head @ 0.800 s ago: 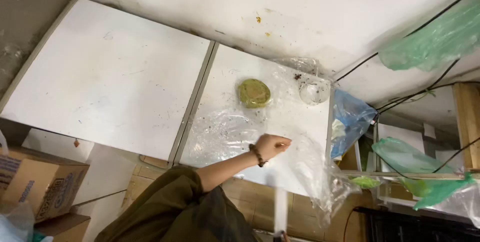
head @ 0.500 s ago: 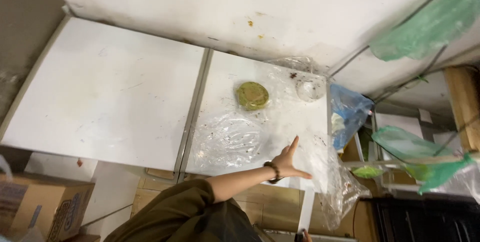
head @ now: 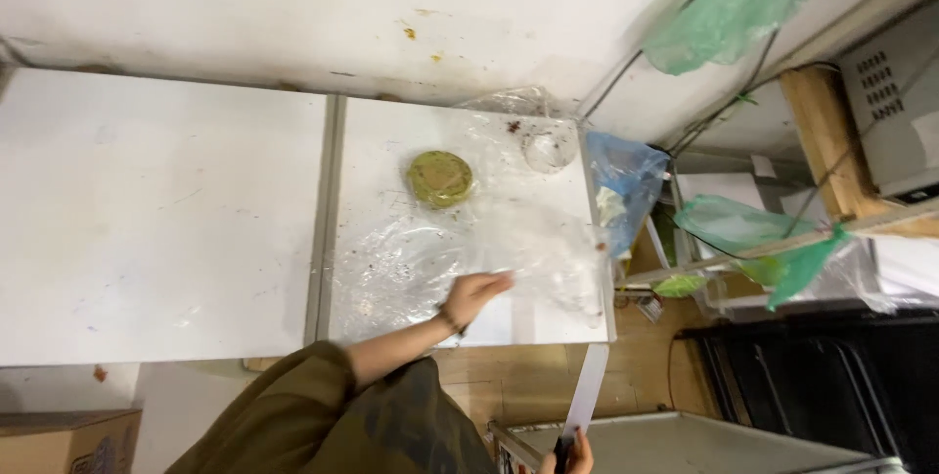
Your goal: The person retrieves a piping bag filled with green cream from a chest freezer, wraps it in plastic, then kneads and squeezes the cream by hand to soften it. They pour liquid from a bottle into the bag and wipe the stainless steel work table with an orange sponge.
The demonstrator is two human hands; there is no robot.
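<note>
My left hand [head: 476, 294] reaches out from an olive sleeve, a dark band on its wrist, and its fingers pinch a crumpled clear plastic sheet [head: 406, 259] spread over the right white tabletop [head: 509, 322]. A round green-yellow disc [head: 439, 178] lies on the sheet farther back, apart from the hand. A small clear cup [head: 548, 149] stands near the back right corner. At the bottom edge my right hand [head: 579, 456] is shut on the dark handle of a long white flat blade [head: 589, 393], held below the table's front edge.
A second white tabletop [head: 156, 220] adjoins on the left. A blue plastic bag [head: 626, 176] hangs at the table's right end, with green bags [head: 753, 239] and wooden shelving [head: 831, 141] beyond. A cardboard box [head: 59, 440] sits at lower left.
My left hand went from a loose fist to spread fingers, then closed on the plastic sheet near the table's front. The sheet's right part now looks lifted and blurred. The view has shifted.
</note>
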